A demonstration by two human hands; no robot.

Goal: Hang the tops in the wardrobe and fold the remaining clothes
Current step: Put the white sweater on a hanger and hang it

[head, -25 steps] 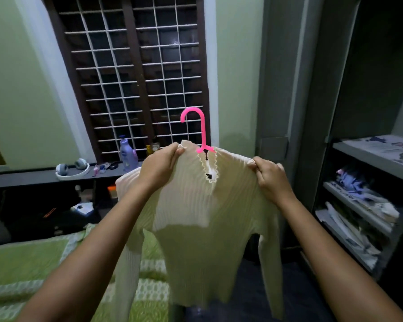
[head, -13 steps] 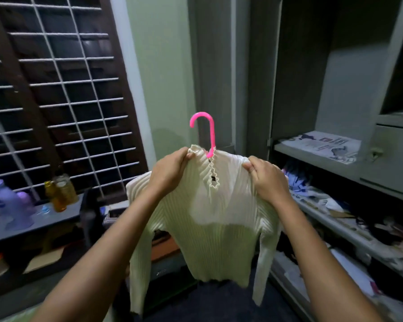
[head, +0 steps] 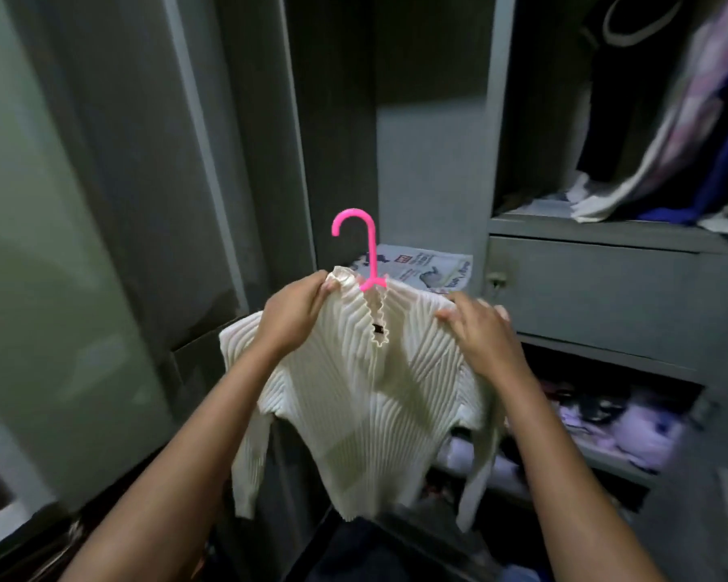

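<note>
Left hand (head: 296, 317) grips cream ribbed top (head: 370, 396) at collar, right hand (head: 482, 333) clutches right shoulder. Top on pink hanger (head: 364, 249), hook upright, held up facing open grey wardrobe (head: 606, 287). Newspaper (head: 429, 268) on shelf just behind.

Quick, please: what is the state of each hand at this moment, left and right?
Left hand: closed, gripping the left shoulder of the cream ribbed top on the pink hanger.
Right hand: fingers curled over the top's right shoulder, holding it.

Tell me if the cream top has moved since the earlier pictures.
Yes. The cream top on its pink hanger has been carried away from the window, rightward to the wardrobe shelves.
</note>
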